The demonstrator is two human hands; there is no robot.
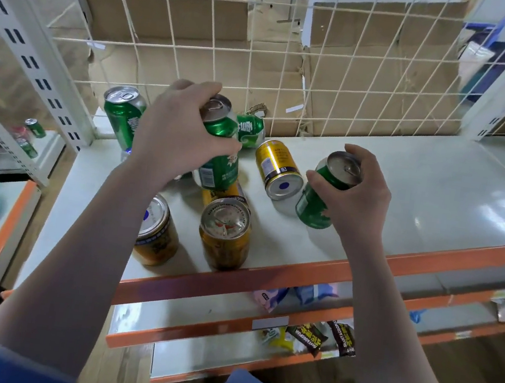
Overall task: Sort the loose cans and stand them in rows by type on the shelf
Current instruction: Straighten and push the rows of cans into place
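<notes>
1. The shelf (pixel 437 190) is a smooth pale board with an orange front lip and a wire grid (pixel 293 68) behind it. It looks slick, so I judge a can will slide on it easily and stand steady only once set flat on its base.

2. My left hand (pixel 172 129) is wrapped around the upper half of a tall green can (pixel 219 154), thumb on the near side and fingers curled over the far side, close under the rim. The can leans slightly and stands among the clutter at the middle of the shelf, with a gold can lying partly hidden just behind its base.

3. My right hand (pixel 359 196) pinches a second green can (pixel 321 197) near its top, thumb on the left wall and fingers around the right. This one tilts, with its base close to the shelf near the front; I cannot tell whether it touches.

4. These cans are thin-walled metal: stiff enough when sealed, yet I judge they would dent under a hard squeeze. The painted sides look slippery, so a hold just below the shoulder suits best.

5. Two short gold cans (pixel 224 236) stand near the front lip, one more lies on its side (pixel 279 169) between my hands, and a green one (pixel 123 113) stands at the back left.

6. A crushed green can (pixel 251 128) lies by the grid.
</notes>
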